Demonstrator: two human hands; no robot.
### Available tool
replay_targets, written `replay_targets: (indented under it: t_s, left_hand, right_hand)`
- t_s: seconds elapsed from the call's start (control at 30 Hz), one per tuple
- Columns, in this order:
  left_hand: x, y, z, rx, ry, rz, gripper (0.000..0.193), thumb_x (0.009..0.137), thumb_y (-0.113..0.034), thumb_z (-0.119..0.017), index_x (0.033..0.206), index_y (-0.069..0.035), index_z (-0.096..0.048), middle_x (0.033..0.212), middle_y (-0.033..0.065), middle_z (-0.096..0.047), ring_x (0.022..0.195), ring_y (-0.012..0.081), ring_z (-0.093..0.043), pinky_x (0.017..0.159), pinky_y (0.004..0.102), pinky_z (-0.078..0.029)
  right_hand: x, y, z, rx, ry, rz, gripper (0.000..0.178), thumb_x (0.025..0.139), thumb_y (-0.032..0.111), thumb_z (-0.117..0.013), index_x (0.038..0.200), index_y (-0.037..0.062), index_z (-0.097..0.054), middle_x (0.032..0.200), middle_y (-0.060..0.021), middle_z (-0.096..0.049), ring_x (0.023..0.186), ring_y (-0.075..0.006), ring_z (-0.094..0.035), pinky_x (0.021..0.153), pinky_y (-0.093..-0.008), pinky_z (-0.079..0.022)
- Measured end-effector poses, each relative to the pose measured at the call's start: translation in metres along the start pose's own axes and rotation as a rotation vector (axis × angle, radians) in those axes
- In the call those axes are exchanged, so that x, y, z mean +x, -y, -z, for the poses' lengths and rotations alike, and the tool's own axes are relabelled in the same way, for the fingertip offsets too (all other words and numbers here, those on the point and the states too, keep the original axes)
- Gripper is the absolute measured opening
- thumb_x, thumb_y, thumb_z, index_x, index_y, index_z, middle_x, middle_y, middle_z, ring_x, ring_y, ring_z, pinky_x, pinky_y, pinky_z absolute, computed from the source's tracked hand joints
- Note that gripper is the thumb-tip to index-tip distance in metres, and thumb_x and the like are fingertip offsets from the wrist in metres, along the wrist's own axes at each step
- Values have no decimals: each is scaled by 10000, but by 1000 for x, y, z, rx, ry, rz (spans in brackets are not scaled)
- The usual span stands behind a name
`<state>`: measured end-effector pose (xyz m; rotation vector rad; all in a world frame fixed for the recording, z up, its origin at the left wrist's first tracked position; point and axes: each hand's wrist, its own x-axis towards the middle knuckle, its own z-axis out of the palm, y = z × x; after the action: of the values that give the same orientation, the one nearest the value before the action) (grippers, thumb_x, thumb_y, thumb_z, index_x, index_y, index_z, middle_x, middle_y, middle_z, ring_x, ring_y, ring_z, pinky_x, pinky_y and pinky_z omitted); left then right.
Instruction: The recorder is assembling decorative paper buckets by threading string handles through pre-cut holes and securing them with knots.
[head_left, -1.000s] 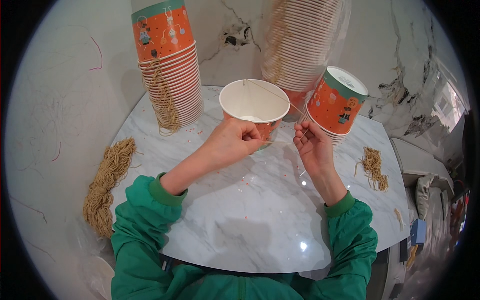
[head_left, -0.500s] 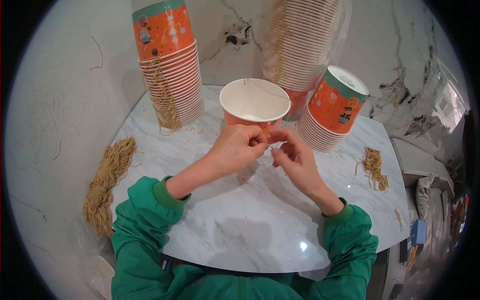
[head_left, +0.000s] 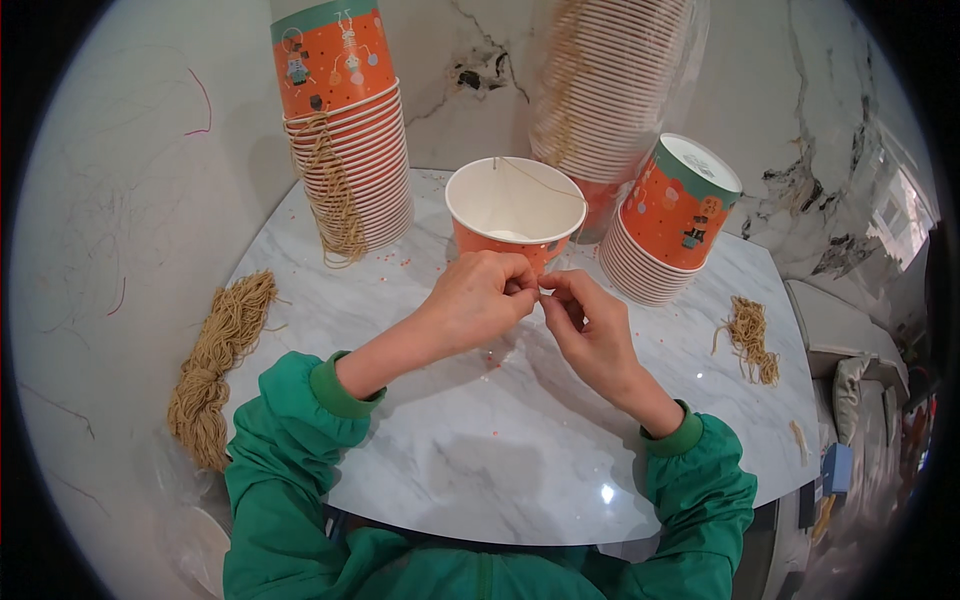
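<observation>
An orange paper cup (head_left: 515, 205) with a white inside stands upright on the marble table, just beyond my hands. A thin tan cord (head_left: 535, 178) crosses its mouth from the far rim to the right side and hangs over the edge. My left hand (head_left: 482, 295) is closed in a pinch close to the cup's front. Its fingertips meet those of my right hand (head_left: 592, 325), also pinched. Both seem to grip the cord's end, mostly hidden by the fingers.
Stacked upside-down cups (head_left: 345, 165) with cords draped on them stand far left, a shorter stack (head_left: 668, 220) at right. A tall wrapped stack (head_left: 605, 90) stands behind. A hank of tan cord (head_left: 222, 365) lies left, a smaller bundle (head_left: 752, 338) right. Orange specks dot the table.
My right hand's fingers have closed from a looser curl into a pinch against my left fingertips. The left hand has hardly moved. The whole view has shifted slightly.
</observation>
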<state>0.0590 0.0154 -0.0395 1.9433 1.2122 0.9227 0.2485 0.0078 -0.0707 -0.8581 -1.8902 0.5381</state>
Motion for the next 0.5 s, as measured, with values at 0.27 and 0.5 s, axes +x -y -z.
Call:
replay_targets:
  t_s: [0.27, 0.5]
  left_hand:
    - [-1, -2, 0, 63, -2, -21, 163, 880, -121, -633, 872, 40, -654, 722, 45, -659, 669, 99, -587, 615, 288, -476]
    - [-3, -5, 3, 38, -59, -23, 158, 875, -131, -642, 898, 23, -671, 730, 50, -663, 659, 105, -585, 606, 295, -470]
  right_hand:
    - [2, -1, 4, -33, 18, -3, 139, 861, -13, -664, 997, -8, -632, 795, -117, -643, 613, -174, -621, 543, -291, -476]
    - [3, -5, 5, -67, -18, -9, 104, 868, 15, -672, 960, 4, -625, 694, -96, -622, 558, -157, -589, 524, -278, -459]
